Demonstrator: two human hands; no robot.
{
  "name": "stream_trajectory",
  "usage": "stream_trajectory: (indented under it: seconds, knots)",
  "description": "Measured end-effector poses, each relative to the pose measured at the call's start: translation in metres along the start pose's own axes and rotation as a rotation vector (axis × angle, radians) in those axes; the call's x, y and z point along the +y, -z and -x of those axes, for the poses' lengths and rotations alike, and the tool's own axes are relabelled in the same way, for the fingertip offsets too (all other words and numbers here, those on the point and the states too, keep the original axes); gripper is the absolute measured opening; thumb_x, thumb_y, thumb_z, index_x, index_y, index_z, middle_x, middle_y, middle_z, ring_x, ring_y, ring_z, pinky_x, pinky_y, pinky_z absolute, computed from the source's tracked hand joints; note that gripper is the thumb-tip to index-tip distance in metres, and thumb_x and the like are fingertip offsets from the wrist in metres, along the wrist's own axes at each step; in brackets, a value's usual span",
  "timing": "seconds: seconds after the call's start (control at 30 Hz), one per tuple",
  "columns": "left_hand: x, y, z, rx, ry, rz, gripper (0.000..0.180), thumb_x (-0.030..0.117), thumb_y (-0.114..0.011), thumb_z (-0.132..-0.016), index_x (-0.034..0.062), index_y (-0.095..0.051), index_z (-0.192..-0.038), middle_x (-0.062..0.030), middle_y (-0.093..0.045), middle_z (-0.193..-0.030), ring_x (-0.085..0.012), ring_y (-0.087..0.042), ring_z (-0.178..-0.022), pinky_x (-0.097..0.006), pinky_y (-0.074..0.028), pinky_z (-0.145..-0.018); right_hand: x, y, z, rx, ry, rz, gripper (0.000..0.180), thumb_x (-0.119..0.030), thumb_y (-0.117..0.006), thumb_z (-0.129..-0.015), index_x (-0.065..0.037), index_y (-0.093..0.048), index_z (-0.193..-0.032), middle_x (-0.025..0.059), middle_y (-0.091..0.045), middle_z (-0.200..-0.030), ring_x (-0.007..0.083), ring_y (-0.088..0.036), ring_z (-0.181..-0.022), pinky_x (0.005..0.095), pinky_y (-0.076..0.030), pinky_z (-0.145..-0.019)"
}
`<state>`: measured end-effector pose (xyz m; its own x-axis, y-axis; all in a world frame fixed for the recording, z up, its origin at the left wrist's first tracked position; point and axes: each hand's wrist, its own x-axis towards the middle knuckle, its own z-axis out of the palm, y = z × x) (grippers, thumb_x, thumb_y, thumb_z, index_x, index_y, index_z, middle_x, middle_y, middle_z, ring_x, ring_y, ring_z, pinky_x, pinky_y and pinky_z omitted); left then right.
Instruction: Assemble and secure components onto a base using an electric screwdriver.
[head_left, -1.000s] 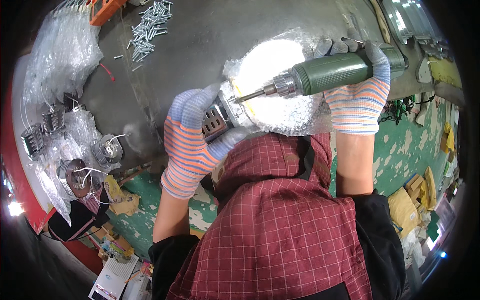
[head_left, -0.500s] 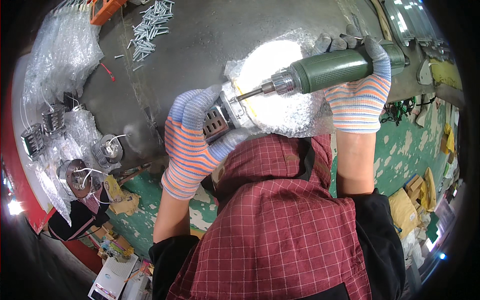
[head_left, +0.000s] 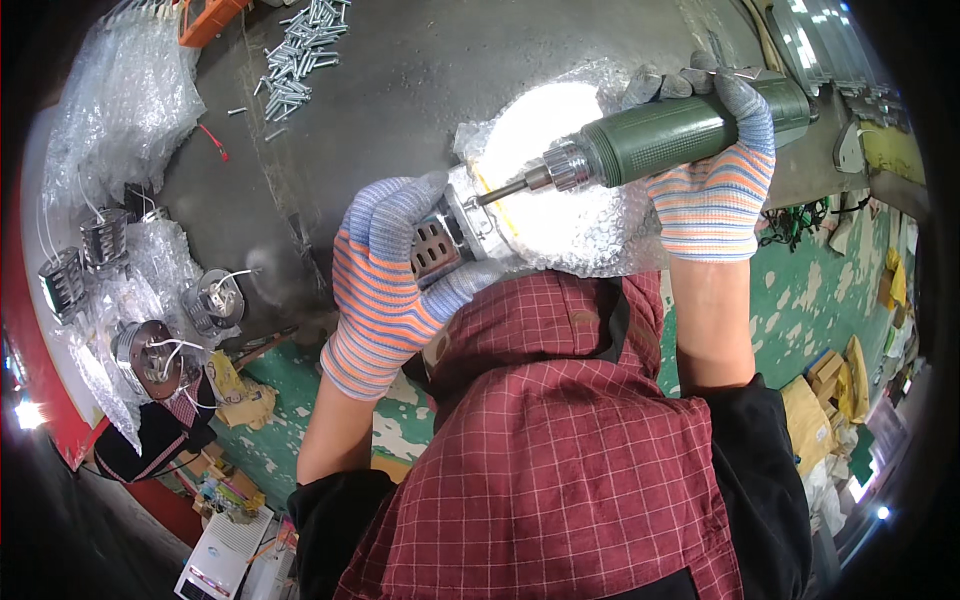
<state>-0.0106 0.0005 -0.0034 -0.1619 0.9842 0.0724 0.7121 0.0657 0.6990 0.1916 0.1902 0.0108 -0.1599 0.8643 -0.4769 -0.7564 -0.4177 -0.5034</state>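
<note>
Pointing leftward, long axis slanting, screwdriver (head_left: 665,145) clamped in right grip (head_left: 718,185), housing (head_left: 433,250) in left (head_left: 383,268).

Green driver (head_left: 665,142), silver fitting (head_left: 434,250), gloves (head_left: 372,285) striped orange and blue, maroon checked apron (head_left: 560,470)

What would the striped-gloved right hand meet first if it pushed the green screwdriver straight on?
The thin steel bit would likely meet the slotted silver metal housing in the left hand; whether they touch is unclear.
</note>
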Motion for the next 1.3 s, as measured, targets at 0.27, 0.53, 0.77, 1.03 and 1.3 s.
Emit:
stream_trajectory:
  seconds: [0.27,0.53,0.77,1.03,1.3]
  knots:
    - [0.001,0.001,-0.001,0.015,-0.029,-0.025,0.077,0.032,-0.090,-0.073,0.0016,-0.049,-0.132,-0.0135,-0.058,-0.120,-0.0231,-0.066,-0.101,-0.033,-0.059,-0.080,0.002,-0.003,0.002,-0.031,-0.021,-0.017,0.014,-0.013,-0.069,-0.085,-0.004,-0.069,-0.095,0.0086,-0.069,-0.087,0.0248,-0.067,-0.079,0.0391,-0.060,-0.079]
    - [0.000,-0.006,-0.003,0.125,-0.041,-0.002,0.075,0.048,-0.085,-0.070,0.0054,-0.057,-0.125,-0.0155,-0.061,-0.109,-0.0348,-0.063,-0.095,-0.043,-0.053,-0.083,0.005,-0.014,0.000,0.058,0.027,0.015,0.013,-0.015,-0.070,-0.085,-0.006,-0.067,-0.094,0.0090,-0.068,-0.086,0.0251,-0.067,-0.080,0.0393,-0.059,-0.082]
    - [0.020,0.026,-0.001,0.106,-0.189,-0.535,0.076,0.034,-0.087,-0.069,0.0113,-0.057,-0.135,-0.0177,-0.061,-0.117,-0.0348,-0.062,-0.104,-0.043,-0.052,-0.089,-0.074,-0.030,-0.021,-0.362,0.076,0.399,0.036,-0.032,-0.066,-0.092,-0.004,-0.060,-0.114,0.0163,-0.065,-0.103,0.0298,-0.064,-0.095,0.0448,-0.053,-0.094]
    - [0.027,0.026,-0.022,-0.133,0.100,0.229,0.051,0.008,-0.081,-0.071,0.0113,-0.069,-0.120,-0.0146,-0.059,-0.113,-0.0278,-0.064,-0.101,-0.041,-0.052,-0.094,-0.084,-0.036,-0.096,-0.516,0.980,2.300,0.069,-0.038,-0.075,-0.086,-0.005,-0.050,-0.142,0.0196,-0.063,-0.127,0.0317,-0.060,-0.118,0.0380,-0.047,-0.100]
    - [0.016,0.037,-0.010,-0.385,0.655,1.543,0.048,0.023,-0.074,-0.084,0.0054,-0.055,-0.124,-0.0098,-0.064,-0.112,-0.0219,-0.065,-0.097,-0.041,-0.057,-0.084,-0.071,-0.061,-0.025,-0.742,0.781,1.594,0.048,-0.028,-0.074,-0.089,-0.004,-0.062,-0.128,0.0140,-0.070,-0.110,0.0265,-0.066,-0.104,0.0352,-0.051,-0.093]
